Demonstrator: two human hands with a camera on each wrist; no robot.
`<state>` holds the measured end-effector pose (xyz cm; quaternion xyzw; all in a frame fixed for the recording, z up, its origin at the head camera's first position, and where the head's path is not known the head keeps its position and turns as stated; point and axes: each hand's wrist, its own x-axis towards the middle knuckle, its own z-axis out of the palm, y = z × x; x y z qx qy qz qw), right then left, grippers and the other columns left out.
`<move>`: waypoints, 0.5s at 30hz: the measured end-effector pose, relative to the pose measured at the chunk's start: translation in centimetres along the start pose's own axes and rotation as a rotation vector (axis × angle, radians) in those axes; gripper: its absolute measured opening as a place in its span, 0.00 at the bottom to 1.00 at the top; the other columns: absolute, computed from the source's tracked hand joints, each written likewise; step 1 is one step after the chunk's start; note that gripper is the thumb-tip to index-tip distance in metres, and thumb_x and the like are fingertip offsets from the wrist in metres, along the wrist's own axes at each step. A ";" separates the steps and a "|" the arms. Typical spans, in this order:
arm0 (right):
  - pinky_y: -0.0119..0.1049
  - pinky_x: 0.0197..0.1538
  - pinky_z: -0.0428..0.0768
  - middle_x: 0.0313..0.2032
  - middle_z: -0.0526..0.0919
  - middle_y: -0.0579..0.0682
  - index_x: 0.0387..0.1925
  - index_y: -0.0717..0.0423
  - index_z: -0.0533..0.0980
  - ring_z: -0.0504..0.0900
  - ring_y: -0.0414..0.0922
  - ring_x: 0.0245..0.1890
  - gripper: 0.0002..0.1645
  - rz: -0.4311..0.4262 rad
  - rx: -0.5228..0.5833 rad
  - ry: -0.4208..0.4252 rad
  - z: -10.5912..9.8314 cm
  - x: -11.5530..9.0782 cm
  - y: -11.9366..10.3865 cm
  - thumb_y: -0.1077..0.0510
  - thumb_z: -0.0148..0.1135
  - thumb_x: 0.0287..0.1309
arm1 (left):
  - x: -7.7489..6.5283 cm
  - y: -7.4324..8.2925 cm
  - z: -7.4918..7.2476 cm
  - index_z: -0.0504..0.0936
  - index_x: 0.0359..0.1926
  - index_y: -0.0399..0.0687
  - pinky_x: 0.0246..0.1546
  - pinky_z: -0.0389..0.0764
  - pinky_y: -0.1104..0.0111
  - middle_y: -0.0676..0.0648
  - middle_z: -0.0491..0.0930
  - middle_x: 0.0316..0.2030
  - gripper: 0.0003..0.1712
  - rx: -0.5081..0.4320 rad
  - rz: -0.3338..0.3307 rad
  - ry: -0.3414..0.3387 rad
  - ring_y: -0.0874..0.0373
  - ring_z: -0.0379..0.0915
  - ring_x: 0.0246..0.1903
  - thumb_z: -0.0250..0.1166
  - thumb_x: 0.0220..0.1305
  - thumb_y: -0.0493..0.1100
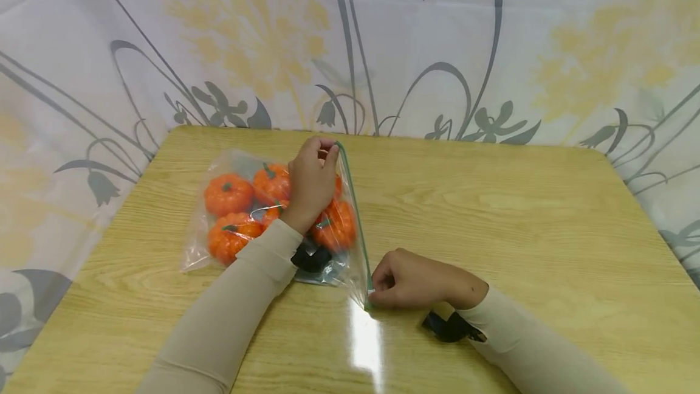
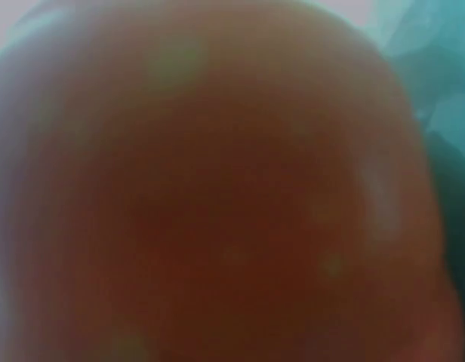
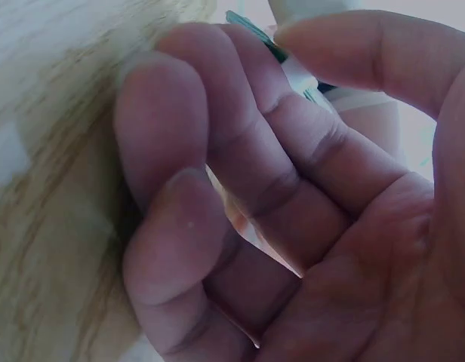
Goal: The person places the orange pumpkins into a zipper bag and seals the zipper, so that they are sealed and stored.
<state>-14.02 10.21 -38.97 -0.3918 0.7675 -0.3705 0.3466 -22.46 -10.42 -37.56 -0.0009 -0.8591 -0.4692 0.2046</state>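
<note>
A clear zip bag [image 1: 194, 242] lies on the table with several small orange pumpkins [image 1: 228, 194] inside. Its green zip strip [image 1: 354, 205] runs along the right side. At the strip's far end, my left hand [image 1: 313, 178] pinches the bag's corner between thumb and fingers, its forearm crossing over the bag. My right hand [image 1: 418, 279] pinches the near end of the strip, at a small white slider [image 3: 299, 75] seen between thumb and index finger in the right wrist view. A blurred orange-brown rounded shape [image 2: 225, 188] fills most of the left wrist view.
The wooden table [image 1: 492, 211] extends to the right of the bag. Behind it hangs a floral-patterned cloth [image 1: 394, 47]. Black wrist bands [image 1: 451, 327] show at both sleeves. Light glares on the tabletop near the bag's front corner.
</note>
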 end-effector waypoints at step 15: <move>0.27 0.25 0.69 0.16 0.70 0.36 0.18 0.51 0.76 0.67 0.32 0.17 0.22 0.081 -0.088 0.224 -0.9 -1.9 1.4 0.47 0.60 0.68 | -1.2 1.8 -0.9 0.70 0.70 0.51 0.65 0.62 0.44 0.47 0.74 0.65 0.28 0.227 0.094 -0.217 0.47 0.70 0.65 0.58 0.72 0.48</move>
